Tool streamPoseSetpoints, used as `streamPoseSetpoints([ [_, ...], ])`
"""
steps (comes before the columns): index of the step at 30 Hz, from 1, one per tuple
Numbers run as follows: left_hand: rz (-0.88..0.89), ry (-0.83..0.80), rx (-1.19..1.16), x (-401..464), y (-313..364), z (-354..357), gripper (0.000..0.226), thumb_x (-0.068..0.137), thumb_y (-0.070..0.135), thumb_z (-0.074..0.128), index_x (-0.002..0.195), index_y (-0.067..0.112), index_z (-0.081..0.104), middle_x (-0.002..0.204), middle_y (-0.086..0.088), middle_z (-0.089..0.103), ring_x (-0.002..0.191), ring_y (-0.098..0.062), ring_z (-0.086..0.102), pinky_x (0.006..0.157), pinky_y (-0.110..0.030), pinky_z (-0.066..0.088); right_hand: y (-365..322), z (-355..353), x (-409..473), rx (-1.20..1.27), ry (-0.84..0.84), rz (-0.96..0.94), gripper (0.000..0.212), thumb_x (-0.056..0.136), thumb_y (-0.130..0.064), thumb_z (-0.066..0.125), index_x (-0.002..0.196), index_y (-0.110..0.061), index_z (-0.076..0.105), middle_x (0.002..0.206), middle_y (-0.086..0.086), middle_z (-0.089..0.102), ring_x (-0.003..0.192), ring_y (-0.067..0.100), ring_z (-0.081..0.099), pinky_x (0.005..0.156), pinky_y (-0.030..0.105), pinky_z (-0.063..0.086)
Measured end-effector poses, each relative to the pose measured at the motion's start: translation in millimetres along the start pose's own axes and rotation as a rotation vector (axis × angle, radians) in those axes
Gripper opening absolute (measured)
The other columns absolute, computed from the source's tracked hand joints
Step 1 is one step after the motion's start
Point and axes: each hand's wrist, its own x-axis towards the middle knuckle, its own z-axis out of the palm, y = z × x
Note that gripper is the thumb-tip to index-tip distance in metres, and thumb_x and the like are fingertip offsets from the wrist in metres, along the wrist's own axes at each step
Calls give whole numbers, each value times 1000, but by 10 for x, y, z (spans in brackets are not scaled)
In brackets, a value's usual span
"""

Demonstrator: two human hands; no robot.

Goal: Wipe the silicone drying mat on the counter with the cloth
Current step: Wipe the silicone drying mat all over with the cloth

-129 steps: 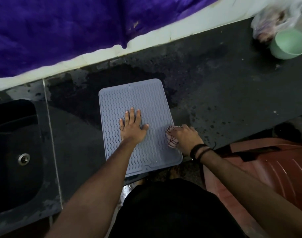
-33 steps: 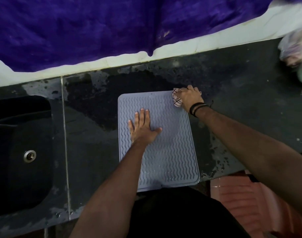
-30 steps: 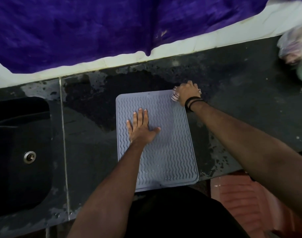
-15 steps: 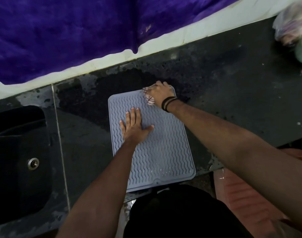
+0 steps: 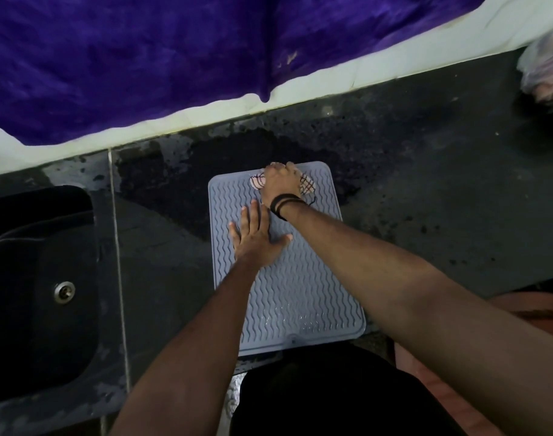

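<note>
A grey silicone drying mat (image 5: pixel 300 297) with a wavy ribbed surface lies on the dark counter, its near edge at the counter's front. My left hand (image 5: pixel 256 237) rests flat on the mat's upper middle with fingers spread, holding nothing. My right hand (image 5: pixel 281 182) presses a small pink-and-white checked cloth (image 5: pixel 307 184) onto the mat near its far edge; the cloth shows on both sides of the hand. Water beads lie on the mat's near part.
A black sink (image 5: pixel 39 287) with a metal drain (image 5: pixel 64 291) is set into the counter at the left. A wet patch (image 5: pixel 237 158) darkens the counter behind the mat. A purple fabric (image 5: pixel 174 51) hangs over the white wall. A plastic bag (image 5: pixel 545 73) sits far right; a reddish chair (image 5: pixel 536 313) stands right of me.
My right hand has slid the cloth leftward along the mat's far edge, from the far right corner toward the middle. My left hand has stayed flat on the mat.
</note>
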Motion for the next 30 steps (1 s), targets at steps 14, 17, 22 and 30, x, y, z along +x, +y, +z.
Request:
streamPoseSetpoints([
  [14, -22, 15, -30, -5, 0, -7, 100, 89, 75, 39, 157, 29, -18, 164, 5, -30, 149, -18, -31, 116, -50, -24, -58, -9, 151, -425, -39, -479, 40, 93, -18, 43, 131, -17, 56, 137, 5, 54, 125, 31, 41, 103, 50, 35],
  [17, -15, 55, -33, -30, 8, 21, 101, 89, 75, 39, 156, 31, -24, 162, 8, -33, 148, -17, -32, 119, -53, -20, 343, -43, 133, -478, 17, -460, 42, 93, -12, 45, 134, -14, 52, 141, 6, 49, 129, 32, 39, 104, 47, 33],
  [22, -13, 51, -11, 11, -17, 52, 101, 88, 75, 37, 156, 29, -23, 161, 7, -35, 146, -18, -36, 116, -53, -25, 32, -4, 117, -210, -2, -145, 39, 87, -27, 60, 125, -15, 58, 123, 8, 60, 120, 33, 46, 98, 45, 40],
  [30, -18, -29, 36, 31, -15, 64, 87, 93, 70, 23, 159, 25, -11, 168, -4, -13, 151, -27, -25, 106, -49, -37, -583, 255, 128, -287, -4, -611, 53, 88, -3, 47, 139, -19, 47, 142, 3, 48, 128, 30, 41, 105, 44, 33],
])
